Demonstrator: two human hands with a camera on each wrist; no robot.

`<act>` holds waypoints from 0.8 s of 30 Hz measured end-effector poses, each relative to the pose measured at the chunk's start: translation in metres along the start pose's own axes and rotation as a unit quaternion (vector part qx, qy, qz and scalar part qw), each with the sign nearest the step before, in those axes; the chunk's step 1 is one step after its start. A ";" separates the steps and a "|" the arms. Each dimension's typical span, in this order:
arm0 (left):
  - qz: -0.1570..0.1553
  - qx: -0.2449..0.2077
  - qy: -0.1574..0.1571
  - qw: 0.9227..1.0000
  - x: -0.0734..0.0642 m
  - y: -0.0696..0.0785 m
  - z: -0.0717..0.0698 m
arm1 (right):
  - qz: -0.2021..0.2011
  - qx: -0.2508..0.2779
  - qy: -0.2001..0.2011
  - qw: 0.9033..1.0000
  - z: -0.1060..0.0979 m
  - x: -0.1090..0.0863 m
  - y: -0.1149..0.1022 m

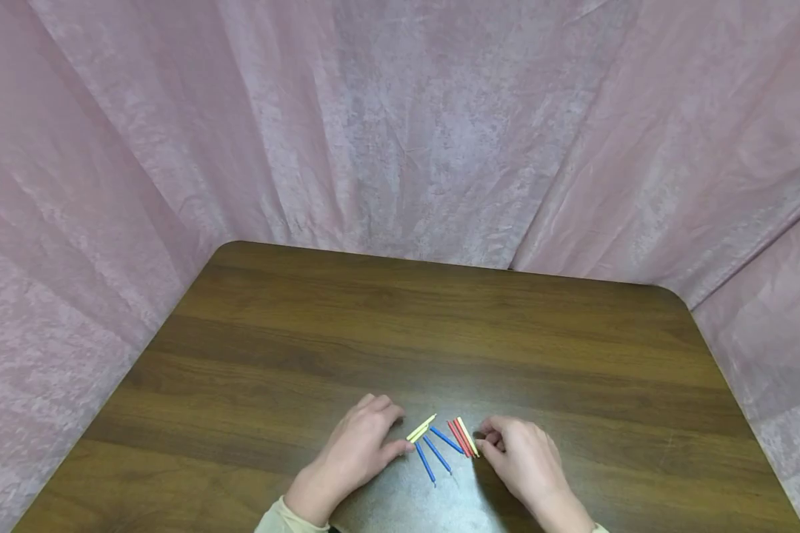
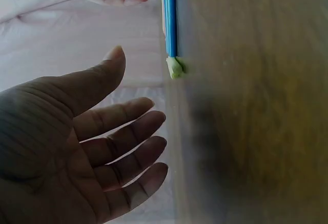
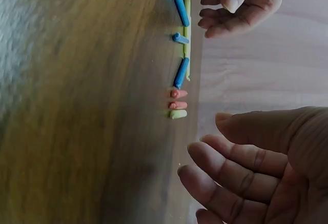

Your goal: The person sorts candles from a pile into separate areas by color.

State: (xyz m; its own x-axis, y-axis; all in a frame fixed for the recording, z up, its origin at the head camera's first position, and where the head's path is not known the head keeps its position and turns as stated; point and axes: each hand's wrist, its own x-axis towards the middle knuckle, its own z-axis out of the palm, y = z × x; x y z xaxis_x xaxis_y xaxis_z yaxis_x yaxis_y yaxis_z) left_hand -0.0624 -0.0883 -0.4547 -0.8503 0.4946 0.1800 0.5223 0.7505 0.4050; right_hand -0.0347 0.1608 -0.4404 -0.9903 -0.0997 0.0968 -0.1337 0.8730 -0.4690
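Observation:
Small thin candles with wicks lie on the wooden table (image 1: 373, 326) between my two hands. Two yellow candles (image 1: 420, 428) sit at the left, and three blue candles (image 1: 425, 463) fan out below and beside them. To the right, two red candles (image 1: 458, 438) and one yellow candle (image 1: 467, 436) lie side by side. My left hand (image 1: 363, 443) is beside the left yellow candles, thumb near their ends, fingers spread and relaxed. Near the right-hand row is my right hand (image 1: 523, 453), fingers loosely bent; the right wrist view shows nothing in its grasp.
Pink velvety curtains (image 1: 427, 133) hang behind the table and along both its sides. The tabletop has rounded far corners. Light-coloured sleeves (image 1: 288, 518) show at the bottom of the head view.

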 end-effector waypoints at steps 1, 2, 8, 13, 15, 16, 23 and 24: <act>0.000 -0.009 -0.002 1.000 0.000 0.000 0.000 | 0.003 0.007 -0.005 1.000 0.000 0.000 0.000; 0.001 -0.018 -0.004 1.000 0.000 0.000 0.000 | 0.006 0.013 -0.011 1.000 0.001 0.000 0.000; 0.001 -0.041 -0.009 0.999 0.001 0.000 0.001 | 0.023 0.025 -0.027 0.999 0.006 0.002 -0.001; 0.003 -0.046 -0.006 0.999 0.002 0.000 0.002 | 0.028 -0.001 -0.027 0.999 0.010 0.004 -0.002; 0.006 -0.046 -0.005 0.999 0.002 0.000 0.002 | 0.027 -0.014 -0.028 0.999 0.012 0.004 -0.003; 0.007 -0.046 -0.004 0.999 0.002 0.000 0.002 | 0.026 -0.019 -0.027 0.999 0.013 0.004 -0.003; 0.000 -0.049 -0.006 0.999 0.002 0.000 0.002 | 0.026 -0.027 -0.034 0.999 0.017 0.005 -0.005; 0.000 -0.049 -0.006 0.999 0.002 0.000 0.002 | 0.026 -0.027 -0.036 0.999 0.017 0.005 -0.005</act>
State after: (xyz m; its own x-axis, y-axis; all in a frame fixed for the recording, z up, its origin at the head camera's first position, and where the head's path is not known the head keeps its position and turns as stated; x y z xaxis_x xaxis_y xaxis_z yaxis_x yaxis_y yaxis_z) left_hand -0.0641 -0.0868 -0.4561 -0.8490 0.5002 0.1705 0.5134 0.7042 0.4904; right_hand -0.0398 0.1475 -0.4528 -0.9963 -0.0851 0.0088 -0.0808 0.9021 -0.4240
